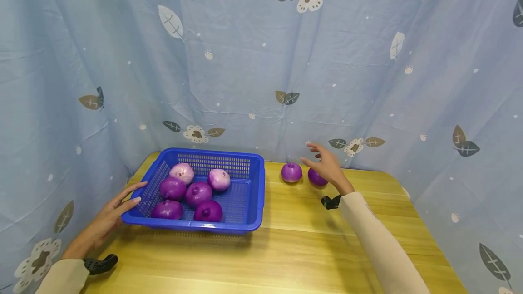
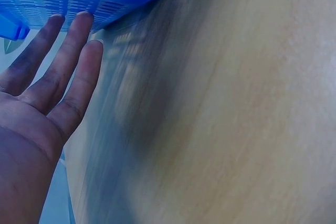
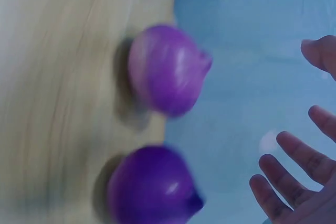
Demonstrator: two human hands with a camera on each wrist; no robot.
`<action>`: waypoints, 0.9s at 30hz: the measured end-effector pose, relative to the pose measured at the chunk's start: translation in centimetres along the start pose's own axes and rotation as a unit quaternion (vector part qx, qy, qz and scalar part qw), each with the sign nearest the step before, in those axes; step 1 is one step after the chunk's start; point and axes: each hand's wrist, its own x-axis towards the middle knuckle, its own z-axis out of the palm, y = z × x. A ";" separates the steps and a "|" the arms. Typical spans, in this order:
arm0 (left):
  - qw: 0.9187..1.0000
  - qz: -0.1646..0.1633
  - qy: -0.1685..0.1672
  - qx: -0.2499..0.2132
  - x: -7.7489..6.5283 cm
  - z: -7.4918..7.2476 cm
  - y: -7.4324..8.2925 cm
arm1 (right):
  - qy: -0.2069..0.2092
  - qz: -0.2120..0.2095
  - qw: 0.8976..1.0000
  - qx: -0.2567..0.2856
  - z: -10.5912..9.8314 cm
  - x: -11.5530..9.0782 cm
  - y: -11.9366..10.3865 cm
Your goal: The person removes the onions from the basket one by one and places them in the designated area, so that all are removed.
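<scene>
A blue plastic basket stands on the left half of the table, holding several purple onions. My left hand touches the basket's left rim with its fingers extended; in the left wrist view the fingertips meet the slotted wall. To the right of the basket, two purple onions, one lighter and one darker, sit near the table's back edge. Above the darker one hovers my right hand, fingers spread and nothing in it, partly covering that onion in the head view.
The yellow wood-grain table reaches back to a blue curtain printed with flowers and leaves, which hangs behind and on both sides. A black wrist-worn device sits under the right wrist, another by the left.
</scene>
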 end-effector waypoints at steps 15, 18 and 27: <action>1.000 0.013 0.001 -0.005 -0.1 -0.1 -0.2 | -0.058 -0.072 0.996 0.020 3.8 2.3 -8.7; 1.000 0.014 0.005 -0.006 -0.2 -0.2 -0.3 | -0.075 -0.089 0.993 0.027 4.9 2.7 -10.5; 1.000 0.008 0.001 -0.002 0.0 0.0 -0.3 | -0.112 -0.130 0.985 0.017 8.4 3.7 -14.4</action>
